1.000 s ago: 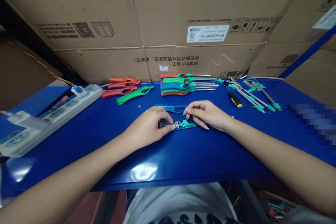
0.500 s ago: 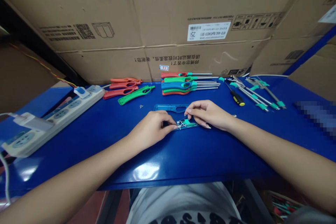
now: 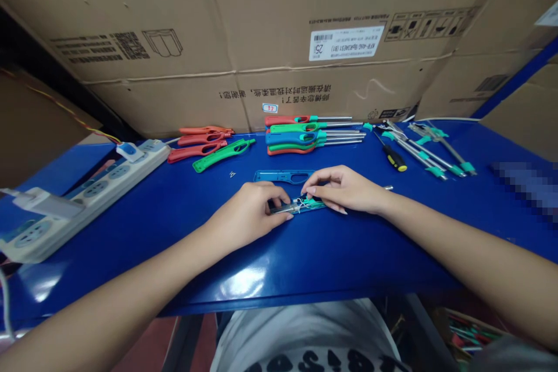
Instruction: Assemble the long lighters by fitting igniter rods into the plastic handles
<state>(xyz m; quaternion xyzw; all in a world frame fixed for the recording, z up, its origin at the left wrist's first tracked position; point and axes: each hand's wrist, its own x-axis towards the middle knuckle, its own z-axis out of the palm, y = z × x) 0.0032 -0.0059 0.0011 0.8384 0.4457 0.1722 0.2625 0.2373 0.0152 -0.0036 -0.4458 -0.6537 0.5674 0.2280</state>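
An opened blue gas lighter [image 3: 308, 207] lies on the table in front of me, with a clear tank, white wire and a green part in its half shell. Thumb and fingers of my left hand [image 3: 250, 209] are closed around its left end. Over its middle, my right hand [image 3: 344, 189] pinches with thumb and forefinger near a small dark part that is too small to name. The metal tube tip [image 3: 387, 188] sticks out past the right hand. Just behind lies a separate blue half shell [image 3: 274, 175], partly covered by the right fingers.
Assembled lighters [image 3: 292, 138] are stacked at the back. Red half shells [image 3: 198, 154] and a green one [image 3: 222, 155] lie left of them. A screwdriver [image 3: 394, 158] and metal tubes [image 3: 429, 157] lie at right. A power strip [image 3: 93, 195] runs along the left, before a cardboard wall [image 3: 174, 93].
The left fingers have shifted slightly left along the lighter, baring more of the clear tank. My right fingertips have moved slightly left over the inner parts. The camera view has shifted a little.
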